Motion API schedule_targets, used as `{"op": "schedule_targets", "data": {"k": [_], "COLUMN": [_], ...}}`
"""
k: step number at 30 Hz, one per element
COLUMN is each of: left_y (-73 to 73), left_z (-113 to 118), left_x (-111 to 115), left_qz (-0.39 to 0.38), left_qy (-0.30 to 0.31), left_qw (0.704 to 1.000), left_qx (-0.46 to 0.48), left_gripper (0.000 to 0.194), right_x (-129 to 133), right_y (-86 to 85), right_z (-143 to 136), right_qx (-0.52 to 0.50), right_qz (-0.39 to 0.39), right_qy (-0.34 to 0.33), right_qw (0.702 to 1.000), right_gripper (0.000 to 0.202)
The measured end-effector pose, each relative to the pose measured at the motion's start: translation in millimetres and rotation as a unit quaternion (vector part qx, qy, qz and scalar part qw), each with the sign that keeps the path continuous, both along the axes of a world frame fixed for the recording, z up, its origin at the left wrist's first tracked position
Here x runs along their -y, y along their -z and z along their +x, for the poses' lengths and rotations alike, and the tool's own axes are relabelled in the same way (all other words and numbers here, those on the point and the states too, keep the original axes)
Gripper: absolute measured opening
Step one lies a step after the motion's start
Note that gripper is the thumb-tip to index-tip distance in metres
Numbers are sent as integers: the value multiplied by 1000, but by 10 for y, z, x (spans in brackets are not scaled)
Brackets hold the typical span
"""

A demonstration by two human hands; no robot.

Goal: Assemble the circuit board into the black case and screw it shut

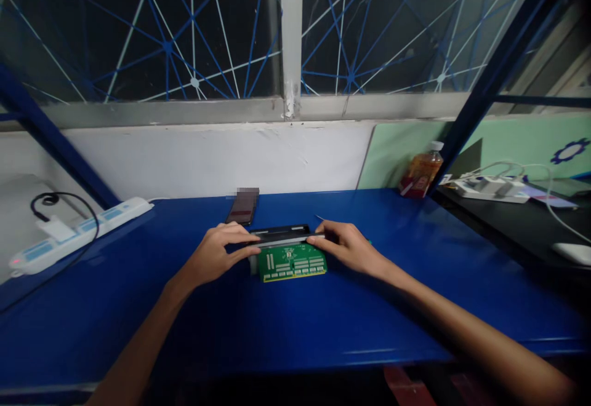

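Dark bar w/ pale front edge held level btwn both hands, just above blue table, approx. mid-view. L end gripped by L hand: thumb on near side, fingers bent over far side. R end gripped by R hand in same manner, thumb tip pressed to near edge, fingers curled behind. Fingers of both hands closed on bar; some tips hidden behind it.

Green circuit board seen directly on near side of bar; far edge of board overlapped by bar, small white parts in rows, yellowish strip along near edge. Contact btwn bar & board can't be told. Black case seen just beyond bar, partly covered by it. Thin pointed item seen by R fingers; type can't be told.

Phone laid flat beyond L hand, top end pixelated. White power strip set at far L, small red light lit, black cable looped over it. Bottle w/ orange-brown contents stood upright at far R of table, near blue post. On dark desk to R: white adapters, pale cables, white mouse. Table backed by white wall & green panel; window above.
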State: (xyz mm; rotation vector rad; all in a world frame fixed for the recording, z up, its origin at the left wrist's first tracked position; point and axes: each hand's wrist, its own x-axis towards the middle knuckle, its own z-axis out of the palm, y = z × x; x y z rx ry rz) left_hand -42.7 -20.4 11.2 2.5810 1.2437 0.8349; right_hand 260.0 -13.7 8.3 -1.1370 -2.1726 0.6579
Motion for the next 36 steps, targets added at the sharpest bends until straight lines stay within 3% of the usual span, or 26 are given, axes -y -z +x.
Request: {"op": "schedule_targets", "data": {"k": [6, 9, 15, 21, 24, 26, 28, 31, 33, 36], "left_y": [15, 65, 139, 191, 217, 228, 238, 252, 263, 285], "left_z": [133, 179, 178, 173, 175, 174, 173, 176, 180, 180], "left_x": [74, 92, 67, 23, 3, -6, -10, -13, -17, -31], "left_qz": [-25, -33, -22, -23, -12, 1, 15, 30, 34, 42], "left_qy": [69, 81, 57, 32, 15, 5, -5, -11, -11, -15], "left_qw": [997, 993, 989, 988, 989, 990, 989, 989, 990, 991], "left_qx": [-31, -83, -136, -153, -145, -143, -144, -144, -139, -123], "left_gripper": [21, 21, 25, 23, 22, 22, 22, 23, 24, 23], "right_x": [-58, -77, -71, -34, -30, -63, -128, -256, -334, -410], "right_y": [-12, -8, 43, 151, 95, 10, -75, -128, -97, 0], "right_z": [139, 173, 140, 70, 65, 114, 214, 414, 527, 606], "right_qx": [20, 46, 79, 70, 74, 110, 172, 279, 338, 391], "right_qz": [-154, -179, -157, -120, -103, -43, 46, 77, 55, 3], "right_qy": [-49, -67, -82, -56, -39, 6, 72, 175, 191, 147], "right_qw": [987, 980, 981, 989, 991, 993, 981, 941, 920, 908], "right_gripper": [46, 47, 47, 30, 25, 24, 26, 35, 46, 47]}}
